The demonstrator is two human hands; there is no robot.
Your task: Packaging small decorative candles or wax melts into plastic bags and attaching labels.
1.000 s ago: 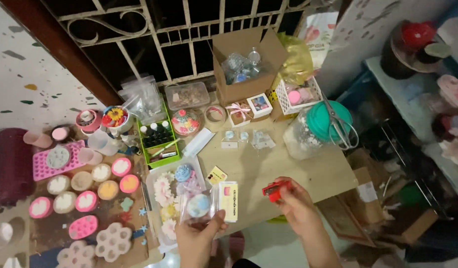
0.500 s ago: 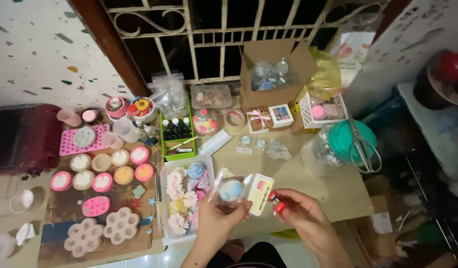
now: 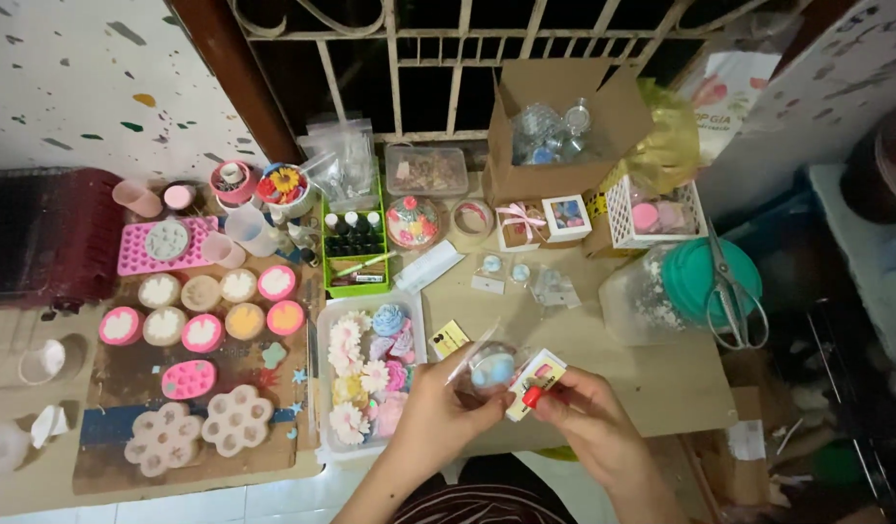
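clear bag [image 3: 487, 367]: blue round piece inside, held up | red lighter [image 3: 537, 393]: beside bag

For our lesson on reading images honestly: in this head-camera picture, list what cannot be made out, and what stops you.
- Red item in right hand: fingers cover most of it.
- Cardboard box contents: glare and clear wrapping.
- Small bottles in green tray: too small.
- Round piece in clear packet: blurred, partly behind left hand.

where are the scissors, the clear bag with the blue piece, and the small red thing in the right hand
scissors [image 3: 734, 291], head view, on the blades' pivot
clear bag [image 3: 490, 369], head view, on the blue piece inside
small red thing [image 3: 532, 396], head view, on its tip
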